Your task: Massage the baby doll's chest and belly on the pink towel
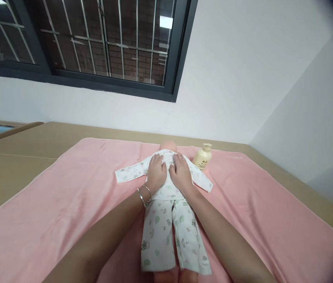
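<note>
Grip of left hand (156,172) and right hand (180,172): both released, palms flat on the chest of the baby doll (168,192) on the pink towel (66,204), lotion bottle (203,157) just right.

Both forearms bare, no sleeves in view. Left hand (156,171): two thin silver bangles (144,195) at wrist, just behind hand, lying loose and overlapping. Right hand (181,171): no rings, no wristwear visible; nails too small to tell
</note>
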### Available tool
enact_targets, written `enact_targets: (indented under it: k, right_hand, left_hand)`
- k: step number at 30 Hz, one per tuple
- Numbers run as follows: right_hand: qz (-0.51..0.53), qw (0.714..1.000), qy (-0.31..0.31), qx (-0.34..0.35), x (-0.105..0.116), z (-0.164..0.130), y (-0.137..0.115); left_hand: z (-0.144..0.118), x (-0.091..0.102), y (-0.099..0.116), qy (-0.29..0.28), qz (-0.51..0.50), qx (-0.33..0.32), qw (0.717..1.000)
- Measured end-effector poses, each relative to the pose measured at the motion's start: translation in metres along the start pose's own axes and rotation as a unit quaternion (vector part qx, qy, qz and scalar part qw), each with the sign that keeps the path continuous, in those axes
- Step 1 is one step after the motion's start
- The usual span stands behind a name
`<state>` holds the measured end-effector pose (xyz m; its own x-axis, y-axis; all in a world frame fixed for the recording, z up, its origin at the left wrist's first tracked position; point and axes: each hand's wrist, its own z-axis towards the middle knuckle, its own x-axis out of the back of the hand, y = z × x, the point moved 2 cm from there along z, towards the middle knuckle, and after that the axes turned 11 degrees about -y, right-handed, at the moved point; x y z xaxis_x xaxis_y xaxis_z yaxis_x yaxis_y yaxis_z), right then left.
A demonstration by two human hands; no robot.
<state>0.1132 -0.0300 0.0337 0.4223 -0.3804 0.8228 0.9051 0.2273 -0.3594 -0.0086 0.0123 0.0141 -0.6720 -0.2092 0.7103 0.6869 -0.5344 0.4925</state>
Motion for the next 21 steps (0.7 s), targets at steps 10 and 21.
enact_targets:
  k: [10, 21]
  right_hand:
    - [-0.057, 0.998, 0.003, 0.011, 0.009, -0.003, -0.006]
    - [-0.130, 0.971, -0.198, -0.019, 0.067, -0.005, -0.025]
  left_hand:
    - [0.002, 0.002, 0.005, -0.020, 0.017, -0.007, 1.000]
    - [0.012, 0.068, 0.050, -0.225, 0.173, 0.033, 0.958]
